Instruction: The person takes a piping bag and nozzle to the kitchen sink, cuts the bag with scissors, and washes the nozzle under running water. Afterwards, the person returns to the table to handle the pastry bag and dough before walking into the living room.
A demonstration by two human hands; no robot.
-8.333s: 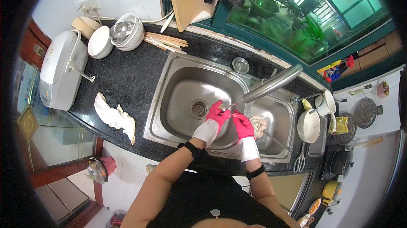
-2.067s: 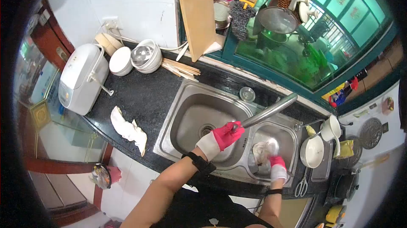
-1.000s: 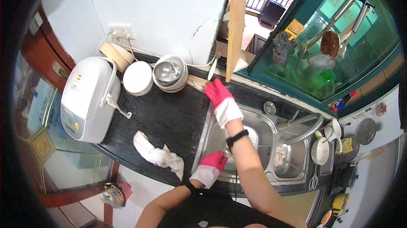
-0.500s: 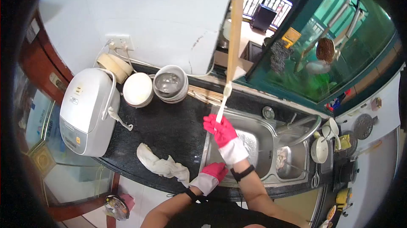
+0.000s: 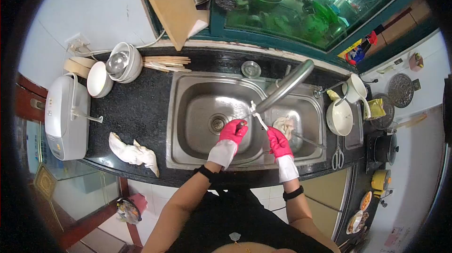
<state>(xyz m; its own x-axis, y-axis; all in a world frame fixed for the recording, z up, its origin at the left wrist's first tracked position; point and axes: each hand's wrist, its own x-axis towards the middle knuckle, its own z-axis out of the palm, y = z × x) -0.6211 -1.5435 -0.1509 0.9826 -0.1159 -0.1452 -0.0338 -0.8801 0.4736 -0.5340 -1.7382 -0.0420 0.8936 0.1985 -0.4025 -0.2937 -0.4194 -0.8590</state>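
Observation:
My right hand [image 5: 279,143], in a pink and white rubber glove, is closed on the handle of a pale fork [image 5: 258,117]. The fork's head points up and left, near the tap spout. Over the large basin, my left hand [image 5: 232,134], gloved alike, is closed around a small dark-handled item [image 5: 241,124]; its kind is unclear. Below both hands lies the double steel sink [image 5: 188,97], with a curved tap [image 5: 289,83] reaching over it. A whitish crumpled cloth [image 5: 283,126] sits in the smaller basin beside my right hand.
To the left are a rice cooker [image 5: 68,116], stacked bowls [image 5: 134,67], chopsticks [image 5: 167,61] and a crumpled cloth [image 5: 134,153] on the counter [image 5: 129,112]. Right of the sink stand a white pot [image 5: 340,117] and scissors [image 5: 337,159]. A wooden board [image 5: 172,6] leans behind.
My right hand has brought the fork down and right, from above the counter to over the sink. My left hand has moved up from the sink's front edge over the large basin. The view has shifted.

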